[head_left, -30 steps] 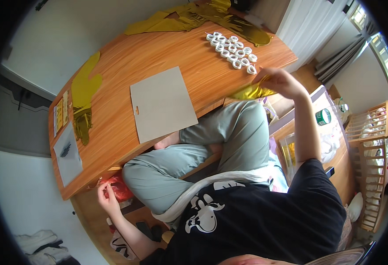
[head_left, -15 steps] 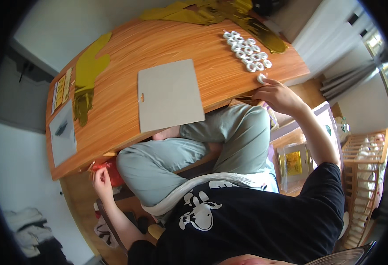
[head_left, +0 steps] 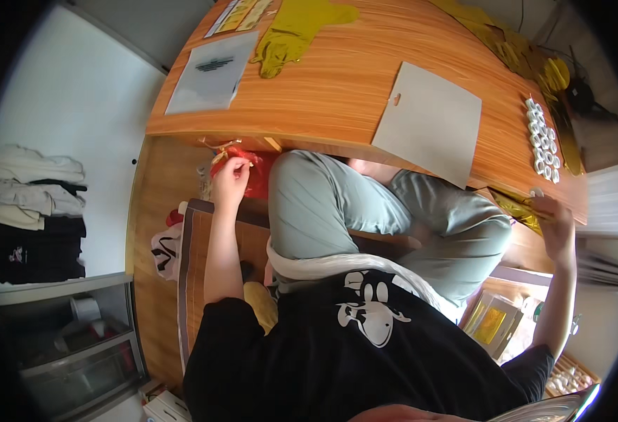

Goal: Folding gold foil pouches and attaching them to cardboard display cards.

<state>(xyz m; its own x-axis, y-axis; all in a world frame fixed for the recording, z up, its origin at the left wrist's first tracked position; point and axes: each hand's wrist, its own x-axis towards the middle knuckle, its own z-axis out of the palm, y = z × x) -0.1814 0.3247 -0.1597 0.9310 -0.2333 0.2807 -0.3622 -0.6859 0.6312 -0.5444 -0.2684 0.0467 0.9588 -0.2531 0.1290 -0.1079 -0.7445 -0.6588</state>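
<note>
1. Wood-grain table [head_left: 337,91] fills the upper view; one grey board [head_left: 432,116] with one slot lies at its near edge.
2. Writing: the yellow-and-white strips [head_left: 238,17] at the far left corner carry print too small to read; one pale sheet [head_left: 196,91] bears dark marks, illegible; one black shirt [head_left: 295,352], worn by the person, shows a white cartoon print.
3. Counts: white coils [head_left: 544,145] number more than a dozen, grouped at the table's right, exact tally uncertain; one gold sheet [head_left: 295,28] lies beside the strips.
4. Left hand [head_left: 230,184]: fingers curled, tips close together, at one red bag [head_left: 258,184] below the table edge; whether they pinch anything cannot be told.
5. Right hand [head_left: 556,224]: fingers bent at one gold foil piece [head_left: 513,206] by the table's near right edge; grip cannot be told; one separate white coil [head_left: 536,191] sits at the fingertips.
</note>
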